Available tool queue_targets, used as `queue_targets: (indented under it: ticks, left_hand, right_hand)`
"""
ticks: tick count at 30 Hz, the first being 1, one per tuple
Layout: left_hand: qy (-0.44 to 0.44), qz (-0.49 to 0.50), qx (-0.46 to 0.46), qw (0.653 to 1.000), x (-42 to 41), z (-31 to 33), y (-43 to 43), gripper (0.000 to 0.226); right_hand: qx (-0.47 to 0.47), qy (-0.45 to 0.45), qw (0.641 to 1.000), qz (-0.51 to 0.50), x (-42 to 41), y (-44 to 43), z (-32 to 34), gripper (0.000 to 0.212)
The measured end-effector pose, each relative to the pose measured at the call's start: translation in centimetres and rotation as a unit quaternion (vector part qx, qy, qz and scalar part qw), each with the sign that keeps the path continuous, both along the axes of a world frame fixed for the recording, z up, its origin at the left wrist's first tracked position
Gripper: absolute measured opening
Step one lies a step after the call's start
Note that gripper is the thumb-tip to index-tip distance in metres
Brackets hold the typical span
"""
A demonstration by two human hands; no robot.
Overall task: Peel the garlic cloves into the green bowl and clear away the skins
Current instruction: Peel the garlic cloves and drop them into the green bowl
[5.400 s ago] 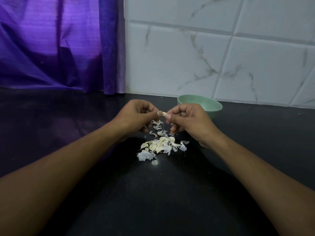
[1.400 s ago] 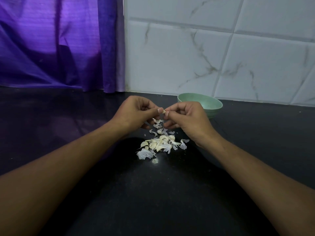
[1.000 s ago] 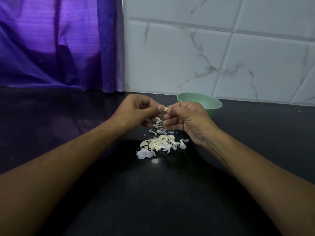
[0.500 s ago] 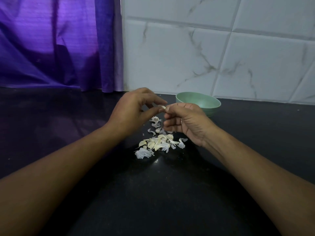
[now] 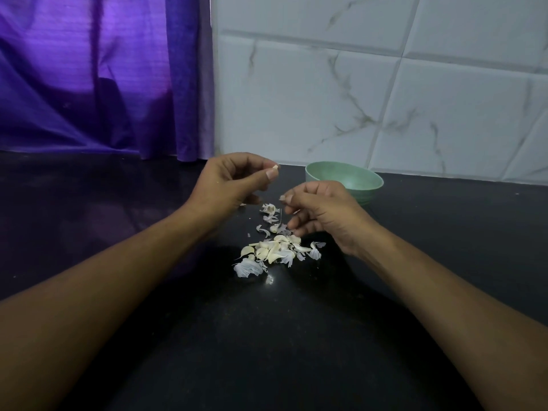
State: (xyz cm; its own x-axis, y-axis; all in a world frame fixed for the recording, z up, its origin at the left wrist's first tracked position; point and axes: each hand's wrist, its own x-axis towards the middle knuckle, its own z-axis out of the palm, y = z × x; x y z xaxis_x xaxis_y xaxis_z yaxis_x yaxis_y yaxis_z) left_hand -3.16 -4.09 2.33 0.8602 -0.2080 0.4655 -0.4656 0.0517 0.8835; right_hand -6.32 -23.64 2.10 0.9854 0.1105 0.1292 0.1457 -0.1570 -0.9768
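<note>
The bowl [image 5: 372, 192] is pale green, the counter [image 5: 267, 351] glossy black. The garlic skins [image 5: 274, 253] are cream and white, the garlic clove [image 5: 275, 167] pale cream. The wall tiles [image 5: 385, 99] are white with grey marble veins; the curtain [image 5: 89, 84] is purple.

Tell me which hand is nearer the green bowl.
Right. The right hand is just in front of the green bowl; the left hand is farther off to its left.

Black counter [image 5: 267, 351] with green bowl [image 5: 355, 180] and pile of garlic skins [image 5: 274, 252].
</note>
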Motion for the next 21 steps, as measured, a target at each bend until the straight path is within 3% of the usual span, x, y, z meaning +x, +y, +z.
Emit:
queue_targets:
  ticks: [8,13,18,21]
  left_hand:
    - [0.032,0.004,0.037,0.999,0.24,-0.46,0.15,0.016]
    - [0.040,-0.007,0.052,0.998,0.04,-0.52,0.15,0.016]
    - [0.044,-0.002,0.057,0.997,0.04,-0.44,0.19,0.017]
    - [0.049,0.001,0.059,0.997,-0.02,-0.46,0.19,0.014]
  right_hand:
    - [-0.052,-0.076,0.995,-0.041,0.24,-0.30,-0.43,0.013]
    - [-0.048,-0.088,0.994,-0.049,0.26,-0.33,-0.27,0.018]
    - [-0.074,-0.096,0.991,-0.048,0.62,-0.43,-0.47,0.004]
    - [-0.107,-0.107,0.987,-0.050,0.78,-0.48,-0.68,0.010]
